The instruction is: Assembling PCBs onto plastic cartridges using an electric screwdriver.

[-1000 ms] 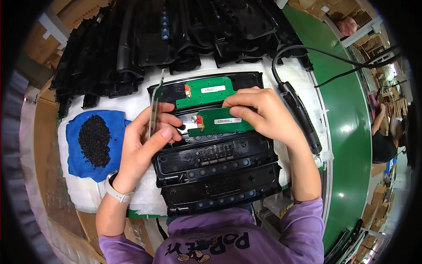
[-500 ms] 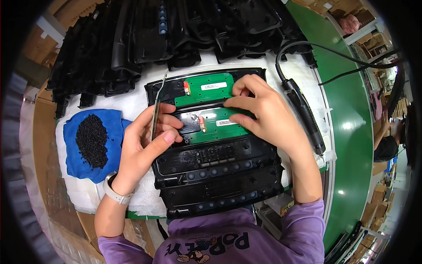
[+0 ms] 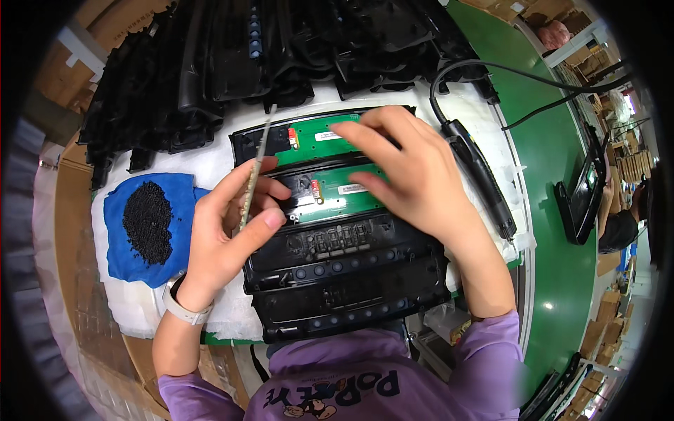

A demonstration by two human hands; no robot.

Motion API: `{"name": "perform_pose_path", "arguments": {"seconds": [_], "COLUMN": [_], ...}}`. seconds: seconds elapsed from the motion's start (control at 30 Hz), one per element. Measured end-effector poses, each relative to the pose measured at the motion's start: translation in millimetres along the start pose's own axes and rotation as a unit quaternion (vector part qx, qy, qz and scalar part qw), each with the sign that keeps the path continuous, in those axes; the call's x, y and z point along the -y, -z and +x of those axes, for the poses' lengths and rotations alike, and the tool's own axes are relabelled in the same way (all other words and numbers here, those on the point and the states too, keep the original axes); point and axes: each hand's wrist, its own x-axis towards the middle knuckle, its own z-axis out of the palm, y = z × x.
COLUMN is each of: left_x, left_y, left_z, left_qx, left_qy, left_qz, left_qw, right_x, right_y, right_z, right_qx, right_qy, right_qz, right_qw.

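Note:
Several black plastic panels lie stacked in front of me on white padding. Two of them carry green circuit boards. My left hand holds slim metal tweezers upright at the panels' left edge, thumb and fingers pinched around them. My right hand rests flat, fingers spread, on the green boards, fingertips near the upper board. Part of the lower board is hidden under that hand.
A blue cloth with a heap of small black screws lies at the left. A pile of black plastic housings fills the back. An electric screwdriver with its cable lies at the right beside a green conveyor belt.
My right hand has slid up from the lower board onto the upper one, fingers spreading. The left hand has tilted the tweezers and lifted slightly.

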Motion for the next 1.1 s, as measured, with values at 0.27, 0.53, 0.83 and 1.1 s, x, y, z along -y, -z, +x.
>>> {"name": "perform_pose_path", "arguments": {"seconds": [0.27, 0.53, 0.83, 1.1], "left_x": [-20.1, -13.8, -0.3, 1.5], "left_y": [-8.7, 4.9, -5.7, -7.5], "left_z": [-10.0, -10.2, -7.0, -6.6], "left_qx": [0.120, 0.028, 0.087, 0.097], "left_qy": [-0.141, -0.109, -0.174, -0.234], "left_qz": [0.230, 0.077, 0.262, 0.319], "left_qw": [0.955, 0.991, 0.945, 0.913], "right_x": [56.0, 43.6, 41.6, 42.2], "right_y": [5.2, 11.5, -0.5, -0.5], "right_z": [1.6, -37.3, -48.1, -44.0], "right_qx": [-0.064, 0.160, 0.179, 0.127], "right_qy": [0.248, -0.019, -0.045, -0.029], "right_qz": [-0.057, 0.166, 0.173, 0.062], "right_qw": [0.965, 0.973, 0.967, 0.990]}}
